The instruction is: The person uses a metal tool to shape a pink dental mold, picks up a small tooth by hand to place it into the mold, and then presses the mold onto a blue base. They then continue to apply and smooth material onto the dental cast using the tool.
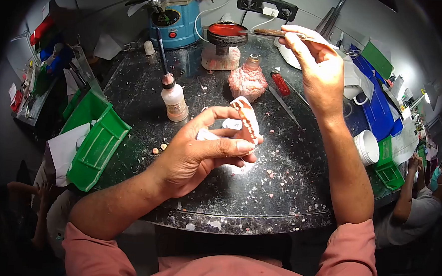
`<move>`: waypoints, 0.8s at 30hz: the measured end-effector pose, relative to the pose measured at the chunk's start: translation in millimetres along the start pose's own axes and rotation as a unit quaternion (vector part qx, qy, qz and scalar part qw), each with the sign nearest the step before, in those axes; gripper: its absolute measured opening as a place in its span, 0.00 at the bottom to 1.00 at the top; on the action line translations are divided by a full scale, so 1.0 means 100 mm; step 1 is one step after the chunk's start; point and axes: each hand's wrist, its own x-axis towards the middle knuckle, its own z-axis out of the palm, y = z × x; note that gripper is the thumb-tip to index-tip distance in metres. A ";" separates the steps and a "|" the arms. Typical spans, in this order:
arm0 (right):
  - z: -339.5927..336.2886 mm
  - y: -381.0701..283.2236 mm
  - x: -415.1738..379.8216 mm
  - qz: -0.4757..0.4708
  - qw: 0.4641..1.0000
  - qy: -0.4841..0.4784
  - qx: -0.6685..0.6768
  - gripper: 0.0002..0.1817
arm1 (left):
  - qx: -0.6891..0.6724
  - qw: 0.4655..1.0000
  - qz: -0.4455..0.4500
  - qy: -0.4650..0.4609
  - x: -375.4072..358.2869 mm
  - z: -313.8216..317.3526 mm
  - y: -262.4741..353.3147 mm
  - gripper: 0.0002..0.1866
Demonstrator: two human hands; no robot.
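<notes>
My left hand is wrapped round a dental cast, thumb along its near side and fingers behind. A row of teeth set in reddish wax shows on the cast. My right hand is raised at the back right, pinching the brown handle of a wax knife. The knife points left, and its thin tip overlaps the rim of a round dark pot of red melted wax. Beneath my right hand lie a red-handled tool and a metal blade.
Behind the cast stands a wax-covered burner. A dropper bottle with a brush stands left. At the back are a blue machine and a power strip. Green bins, a white tub and other people flank the black table.
</notes>
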 end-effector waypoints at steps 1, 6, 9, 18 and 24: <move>0.00 0.01 0.00 0.000 1.000 -0.002 -0.011 0.10 | -0.010 0.999 -0.032 -0.017 0.01 0.00 0.01 0.23; 0.01 0.05 -0.01 0.004 1.000 -0.001 -0.013 0.11 | -0.066 0.991 -0.106 -0.054 0.04 -0.07 -0.04 0.32; 0.01 0.01 0.01 0.007 1.000 0.007 0.002 0.10 | -0.105 0.987 -0.101 -0.070 0.05 -0.12 -0.05 0.34; -0.34 0.38 0.02 0.054 0.992 0.091 0.061 0.15 | -0.114 0.992 -0.019 -0.053 0.05 -0.07 -0.04 0.20; -0.29 0.43 -0.01 0.139 0.974 0.118 0.135 0.16 | -0.069 0.997 -0.019 0.032 0.03 -0.10 -0.02 0.19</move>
